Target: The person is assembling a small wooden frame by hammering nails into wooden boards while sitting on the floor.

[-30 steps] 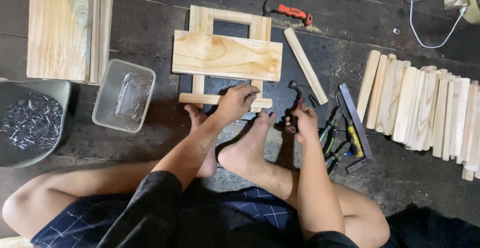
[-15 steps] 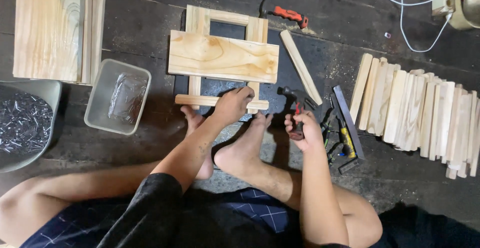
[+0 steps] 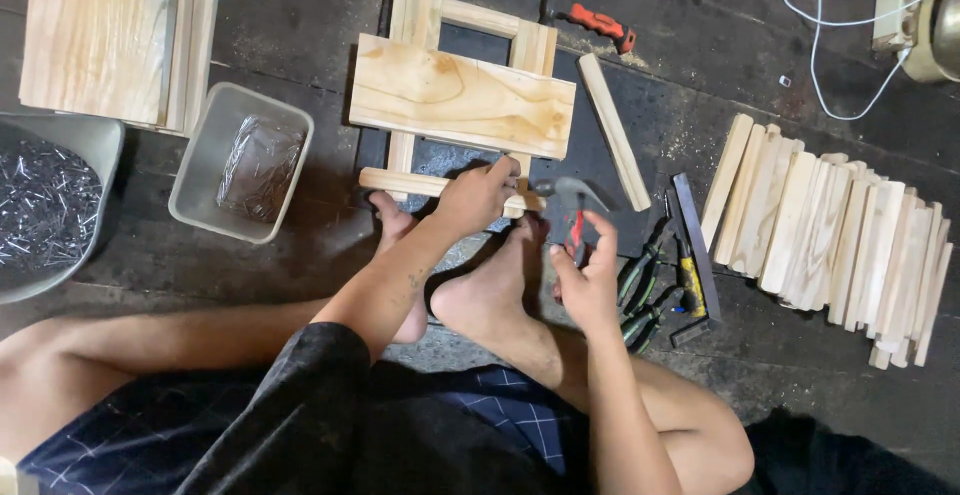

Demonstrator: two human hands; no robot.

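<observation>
the left hand (image 3: 478,195) is pressed down, fingers curled, on the near rail of one wooden frame (image 3: 415,15) lying flat on the dark floor (image 3: 300,45), and the two bare feet sit just below that rail. one wide plank (image 3: 460,95) lies across the middle of the frame. the right hand (image 3: 585,275) is closed around the red handle of one hammer (image 3: 575,200), whose metal head hangs just right of the frame's near right corner, close to the left hand. one loose wooden strip (image 3: 613,130) lies slanted along the frame's right side, and one red-handled tool (image 3: 598,23) rests above the frame's top right corner. right of the frame, past the strip, lie a few hand tools (image 3: 665,275) with dark and yellow grips, too bunched to count, and farther right a row of many short wooden slats (image 3: 840,220). left of the frame stand one grey plastic tub (image 3: 190,180), one tray of nails (image 3: 50,205), and stacked boards (image 3: 110,35).
</observation>
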